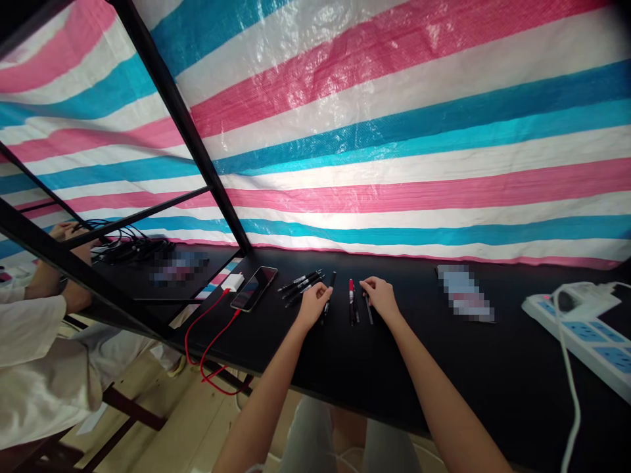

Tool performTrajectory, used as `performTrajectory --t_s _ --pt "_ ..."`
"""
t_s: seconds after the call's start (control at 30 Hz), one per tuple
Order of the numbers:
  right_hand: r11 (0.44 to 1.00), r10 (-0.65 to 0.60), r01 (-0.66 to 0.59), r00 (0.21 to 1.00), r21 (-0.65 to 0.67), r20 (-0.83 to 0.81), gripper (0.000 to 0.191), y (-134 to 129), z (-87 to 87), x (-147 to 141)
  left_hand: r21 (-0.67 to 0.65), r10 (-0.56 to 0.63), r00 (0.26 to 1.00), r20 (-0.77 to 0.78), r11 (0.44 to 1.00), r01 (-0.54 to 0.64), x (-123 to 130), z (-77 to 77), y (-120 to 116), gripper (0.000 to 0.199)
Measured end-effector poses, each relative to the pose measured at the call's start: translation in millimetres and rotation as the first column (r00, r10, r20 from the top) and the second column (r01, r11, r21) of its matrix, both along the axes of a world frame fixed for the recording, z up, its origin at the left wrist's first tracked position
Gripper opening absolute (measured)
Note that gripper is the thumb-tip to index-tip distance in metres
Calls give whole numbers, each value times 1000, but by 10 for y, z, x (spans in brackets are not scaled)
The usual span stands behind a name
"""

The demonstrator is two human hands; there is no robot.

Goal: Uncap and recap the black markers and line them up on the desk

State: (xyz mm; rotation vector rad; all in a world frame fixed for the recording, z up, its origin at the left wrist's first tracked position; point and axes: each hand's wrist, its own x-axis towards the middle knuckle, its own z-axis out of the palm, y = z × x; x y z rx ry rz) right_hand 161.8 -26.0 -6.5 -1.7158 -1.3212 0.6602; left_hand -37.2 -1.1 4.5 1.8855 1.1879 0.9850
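Observation:
My left hand [314,306] is closed around a black pen [333,281], which stands tilted over the black desk. On the left of that hand lies a loose row of several black pens [296,286]. My right hand [382,299] has its thumb and fingers pinched at the upper end of a thin dark pen-like stick [369,311]. Between my hands a pen with a red top [351,293] lies lengthwise on the desk, with another slim piece close beside it. The fingers partly cover both held things.
A phone [254,289] with a red cable and a white charger [233,282] lies left on the desk [340,374]. To the right are a blurred packet [465,293] and a white power strip [582,335]. Beyond a black metal frame [172,118], another person's hands [64,231] hold black cables.

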Motion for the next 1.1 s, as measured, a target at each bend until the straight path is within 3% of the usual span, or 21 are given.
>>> performTrajectory --t_s 0.2,0.4,0.53,0.73,1.1 --pt "999 -14 20 982 -28 190 27 -37 47 -35 87 126 954 -272 991 -106 43 -31 -35 36" --pt "981 109 -49 939 -188 327 20 -115 195 -73 109 61 898 -436 994 -14 37 3 -72 35" --pt "968 173 -96 924 -231 341 20 -122 214 -85 75 -38 882 -470 994 83 33 36 -96 29" --pt "974 171 -105 922 -202 346 23 -135 209 -106 60 -109 874 -474 986 155 42 77 -138 27" --pt "978 167 -109 920 -179 355 27 -151 231 -110 101 -121 869 -480 976 192 67 110 -180 31"
